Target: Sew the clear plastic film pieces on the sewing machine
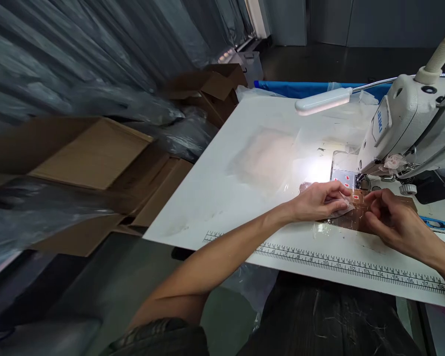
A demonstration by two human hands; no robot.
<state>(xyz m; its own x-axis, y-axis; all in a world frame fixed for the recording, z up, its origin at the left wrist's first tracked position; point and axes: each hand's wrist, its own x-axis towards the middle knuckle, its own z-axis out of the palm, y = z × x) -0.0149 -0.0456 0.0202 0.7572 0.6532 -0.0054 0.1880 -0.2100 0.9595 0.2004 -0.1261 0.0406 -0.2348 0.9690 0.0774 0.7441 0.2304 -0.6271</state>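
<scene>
My left hand rests on the white table, its fingers pinched on a small clear-wrapped brown piece with red marks, just in front of the sewing machine's needle. Beside it, my right hand is curled, fingertips closed on the same piece from the right. The white sewing machine stands at the right, its presser foot just beyond my fingers. A lamp lights that spot.
A printed ruler runs along the table's near edge. A clear plastic sheet lies mid-table. Open cardboard boxes and grey plastic sheeting fill the left side. Blue-handled scissors lie at the right.
</scene>
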